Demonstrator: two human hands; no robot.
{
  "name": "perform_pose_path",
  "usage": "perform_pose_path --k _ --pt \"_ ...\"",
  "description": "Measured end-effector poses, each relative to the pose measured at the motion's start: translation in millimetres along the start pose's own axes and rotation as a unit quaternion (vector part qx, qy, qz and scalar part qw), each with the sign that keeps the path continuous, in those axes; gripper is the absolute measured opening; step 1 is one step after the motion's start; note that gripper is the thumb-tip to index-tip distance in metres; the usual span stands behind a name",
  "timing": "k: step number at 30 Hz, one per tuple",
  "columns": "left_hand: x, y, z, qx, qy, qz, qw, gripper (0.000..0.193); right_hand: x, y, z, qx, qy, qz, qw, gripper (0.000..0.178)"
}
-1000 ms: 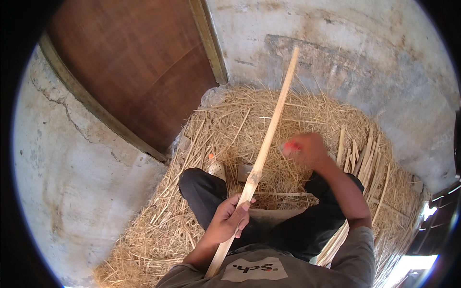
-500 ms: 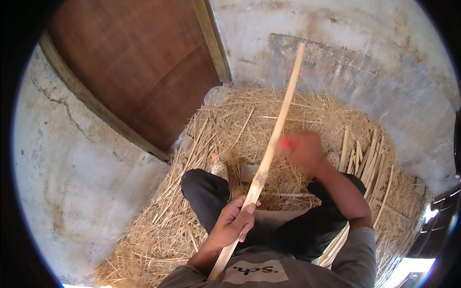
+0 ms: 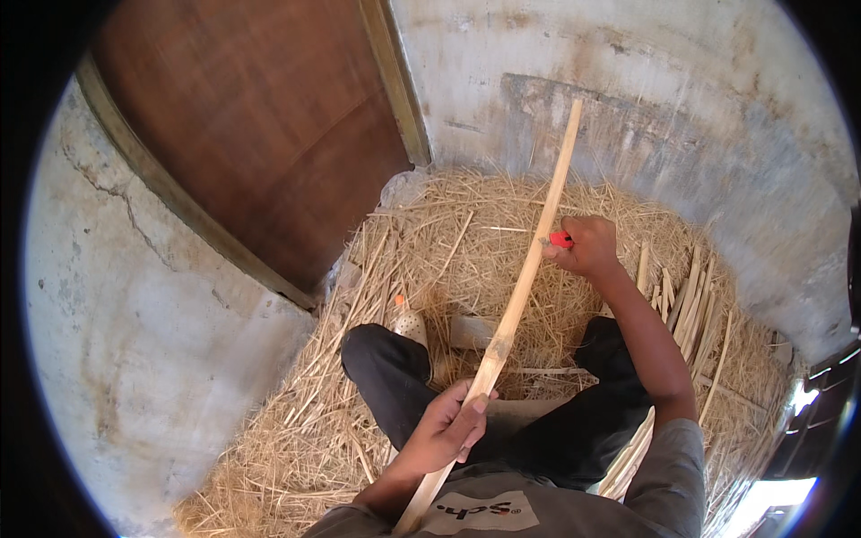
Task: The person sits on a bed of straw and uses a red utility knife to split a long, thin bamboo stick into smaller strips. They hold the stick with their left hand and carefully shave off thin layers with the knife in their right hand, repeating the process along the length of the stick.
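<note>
1. Strip, long and flat, pale wood-like material (image 3: 526, 280): aslant across the middle, lower end by the shirt front, upper end seen against the far wall; smooth faces, straight edges, one darker knot-like ring above the left hand (image 3: 448, 429).
2. Left grip: clamped around the lower part of the strip, thumb across the upper face, fingers wrapped beneath.
3. Right hand (image 3: 587, 247): fist-like grip, closed tightly on a small red piece (image 3: 561, 239), right at the strip's right edge, well above the knot (greyish end against the strip, too small to identify).
4. Straw (image 3: 296, 421): thick, tangled, dry and golden, spread over the floor on all sides of the crossed legs.
5. Loose strips (image 3: 689, 300): narrow, pale, stiff, lying roughly side by side on the straw, to the right of the right forearm.
6. Shoe (image 3: 410, 327): pale, dotted surface, just beyond the left knee; small orange item (image 3: 399, 299) just beside.
7. Block (image 3: 468, 332): pale, flat-faced, in the straw, just left of the strip.
8. Clothing: dark trousers (image 3: 386, 368), smooth cloth; grey shirt (image 3: 664, 466), light printed patch at the front.
9. Surroundings: reddish-brown door panel (image 3: 260, 117) in a wooden frame (image 3: 395, 81); far wall (image 3: 646, 134), stained and rough.
</note>
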State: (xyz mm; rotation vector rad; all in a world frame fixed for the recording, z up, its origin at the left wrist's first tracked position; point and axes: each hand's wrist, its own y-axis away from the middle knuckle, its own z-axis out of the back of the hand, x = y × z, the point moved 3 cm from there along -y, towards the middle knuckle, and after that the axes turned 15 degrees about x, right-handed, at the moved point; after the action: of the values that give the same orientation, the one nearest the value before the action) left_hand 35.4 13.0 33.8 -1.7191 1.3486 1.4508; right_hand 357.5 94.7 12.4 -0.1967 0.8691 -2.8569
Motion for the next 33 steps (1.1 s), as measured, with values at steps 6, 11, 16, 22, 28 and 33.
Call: perform_pose_path --k 6,11,16,22,28,33 --pt "6 15 -7 0.02 -0.008 0.026 0.999 0.029 -76 -9 -8 0.11 -0.01 -0.303 0.947 0.056" --pt "19 29 -15 0.061 -0.025 0.071 0.995 0.033 -118 -1 12 0.107 0.069 -0.336 0.933 0.069" --pt "21 36 -20 0.088 -0.034 0.079 0.992 0.028 -152 11 17 0.151 0.025 -0.455 0.877 0.08" --pt "35 54 -15 0.109 0.021 0.093 0.989 0.024 -295 147 -28 -0.022 0.07 -0.612 0.788 0.083" --pt "16 16 18 -0.038 -0.025 0.035 0.998 0.027 -105 33 3 0.194 -0.169 -0.363 0.895 0.07" --pt "-3 -5 17 -0.038 -0.046 0.005 0.998 0.028 67 25 17 0.19 -0.162 -0.002 0.968 0.046"
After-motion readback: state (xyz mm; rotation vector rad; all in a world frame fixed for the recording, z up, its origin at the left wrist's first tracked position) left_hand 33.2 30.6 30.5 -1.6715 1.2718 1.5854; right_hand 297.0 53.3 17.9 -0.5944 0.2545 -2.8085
